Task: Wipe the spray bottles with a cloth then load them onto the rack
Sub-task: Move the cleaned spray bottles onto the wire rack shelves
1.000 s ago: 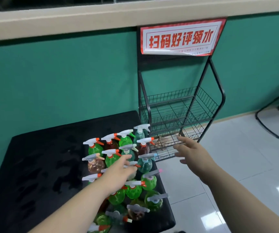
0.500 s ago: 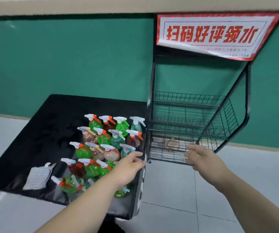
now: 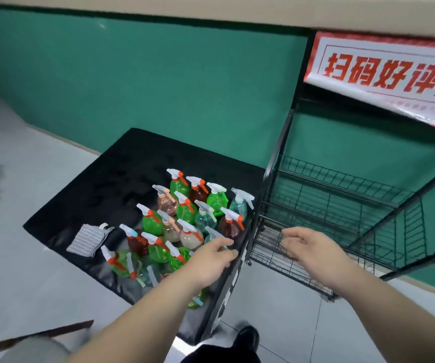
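spray bottles (image 3: 185, 221) stand clustered upright on the right half of the black table (image 3: 101, 195), green, brown, clear and teal bodies with white trigger heads. striped cloth (image 3: 88, 239) lies flat on the table just left of the cluster, untouched. wire rack (image 3: 342, 213) sits right beside the table's right edge, shelves look bare apart from something small on a lower one that i can't identify. left hand (image 3: 211, 260) is loosely open, holding nothing, fingers stretched over the near-right bottles, maybe brushing a trigger head, contact unclear. right hand (image 3: 313, 250) is also empty, fingers half curled, hovering in front of the rack's low shelf. handling guess: thin plastic, light if empty, fill level unreadable; smooth rounded bodies probably slippery, so take hold at the neck under the trigger. packed tight, pulling one could knock its neighbours. nearest bottles are hidden behind the left forearm and blurred, a few look tipped. red-and-white sign (image 3: 384, 77) on top of the rack is cut off at the right, rack's right side too.
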